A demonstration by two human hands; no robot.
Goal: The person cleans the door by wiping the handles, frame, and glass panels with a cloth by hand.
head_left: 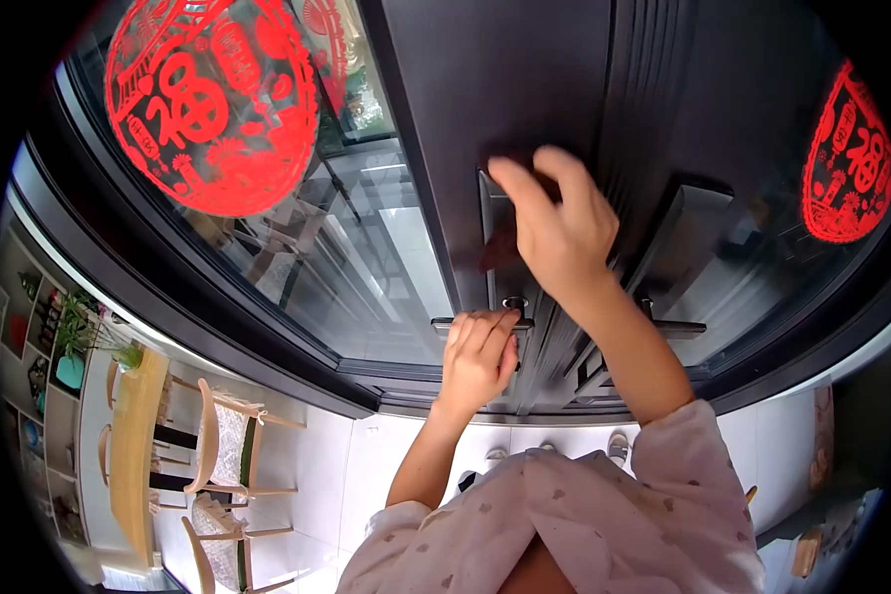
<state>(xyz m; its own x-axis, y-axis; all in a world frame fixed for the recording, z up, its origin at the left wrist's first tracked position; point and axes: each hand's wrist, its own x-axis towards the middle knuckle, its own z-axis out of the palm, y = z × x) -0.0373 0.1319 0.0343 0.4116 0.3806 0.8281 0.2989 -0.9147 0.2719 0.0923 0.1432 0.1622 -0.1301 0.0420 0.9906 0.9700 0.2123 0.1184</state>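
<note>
Left hand (477, 358) curls its fingers over the handle (445, 325); right hand (564, 238) arches half-open at the lock (501, 281) — likely working it, next needing a steady left hold.

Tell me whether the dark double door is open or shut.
Shut, by the look of it: the left leaf and right leaf meet at the ridged strip, with no gap showing between them.

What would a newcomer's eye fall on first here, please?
The oval red decoration on clear glass at upper left stands out first, then another red decoration at far right. Centrally, at the dark panelled door, the bare left hand is at a dark lever handle, with the bare right hand higher up.
</note>
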